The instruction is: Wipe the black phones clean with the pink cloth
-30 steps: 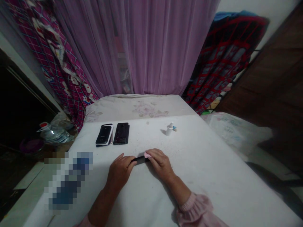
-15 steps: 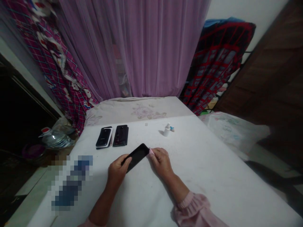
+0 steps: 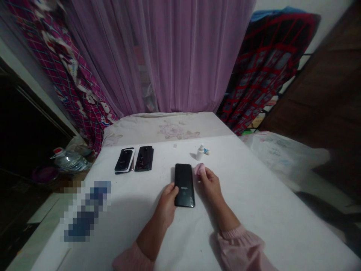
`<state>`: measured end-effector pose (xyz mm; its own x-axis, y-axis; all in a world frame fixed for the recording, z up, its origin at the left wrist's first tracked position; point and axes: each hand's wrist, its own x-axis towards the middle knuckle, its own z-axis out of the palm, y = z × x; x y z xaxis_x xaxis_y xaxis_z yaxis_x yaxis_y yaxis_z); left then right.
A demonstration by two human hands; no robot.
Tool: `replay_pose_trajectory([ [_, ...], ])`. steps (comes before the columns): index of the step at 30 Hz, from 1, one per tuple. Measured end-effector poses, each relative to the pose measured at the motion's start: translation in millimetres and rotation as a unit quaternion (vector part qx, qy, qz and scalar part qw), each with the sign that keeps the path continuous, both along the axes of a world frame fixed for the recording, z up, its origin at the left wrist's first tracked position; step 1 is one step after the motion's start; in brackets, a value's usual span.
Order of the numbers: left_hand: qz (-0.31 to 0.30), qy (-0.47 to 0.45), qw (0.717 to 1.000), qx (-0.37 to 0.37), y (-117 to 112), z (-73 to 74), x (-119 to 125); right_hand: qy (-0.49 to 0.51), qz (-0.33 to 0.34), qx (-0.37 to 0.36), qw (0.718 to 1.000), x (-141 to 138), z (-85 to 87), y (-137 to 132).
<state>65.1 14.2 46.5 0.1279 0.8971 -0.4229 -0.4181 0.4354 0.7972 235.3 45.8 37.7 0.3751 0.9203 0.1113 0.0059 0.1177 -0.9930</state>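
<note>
Head view: phone (image 3: 184,184) lay flat on surface (image 3: 254,195), back up; left hand (image 3: 168,199) clasped its left edge, likely steadying it; right hand (image 3: 210,182) pinched cloth (image 3: 199,168) just beside its far corner

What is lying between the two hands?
The black phone, on the white table, in the head view. The left hand touches its left edge; the right hand, pinching a pink cloth, sits beside its right edge.
</note>
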Motion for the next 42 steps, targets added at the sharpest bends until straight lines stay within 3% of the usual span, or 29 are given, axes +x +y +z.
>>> replay_pose_trajectory([
  [5, -0.01, 0.01, 0.999, 0.036, -18, -12.5, 50, 0.185, 0.036, -0.04, 0.981, 7, -3.2, -6],
  [8, -0.047, 0.038, 0.995, 0.075, -18, -16.2, 62, 0.148, -0.007, -0.078, 0.986, 14, -1.6, -8],
  [10, -0.101, 0.112, 0.977, 0.148, -15, -13.8, 57, 0.129, -0.013, -0.094, 0.987, 18, 0.5, -7],
  [11, -0.131, 0.178, 0.953, 0.206, -14, -11.6, 50, 0.131, -0.007, -0.096, 0.987, 19, 1.7, -6],
  [12, -0.169, 0.267, 0.906, 0.282, -12, -9.5, 41, 0.138, -0.002, -0.095, 0.986, 21, 2.8, -4],
  [14, -0.237, 0.434, 0.771, 0.4, -9, -7.2, 19, 0.148, -0.006, -0.091, 0.985, 23, 4.3, 0],
  [16, -0.268, 0.541, 0.667, 0.437, -6, -9.6, -2, 0.152, -0.019, -0.09, 0.984, 23, 4.4, 3],
  [19, -0.251, 0.624, 0.58, 0.459, 1, -20.0, -28, 0.146, -0.017, -0.093, 0.985, 21, 1.9, 3],
  [21, -0.21, 0.659, 0.552, 0.466, 8, -27.8, -41, 0.129, -0.01, -0.092, 0.987, 19, -0.6, 2],
  [26, -0.138, 0.718, 0.51, 0.454, 23, -40.3, -68, 0.101, -0.006, -0.097, 0.99, 18, -5.3, -1],
  [30, -0.115, 0.763, 0.497, 0.397, 23, -43.2, -89, 0.072, -0.013, -0.091, 0.993, 18, -6.2, 1],
  [36, -0.116, 0.809, 0.496, 0.293, 20, -31.1, -102, -0.011, 0.004, -0.055, 0.998, 0, -7.8, 11],
  [42, -0.131, 0.816, 0.495, 0.269, 21, -20.2, -96, -0.068, 0.004, -0.02, 0.998, -39, -13.0, 37],
])
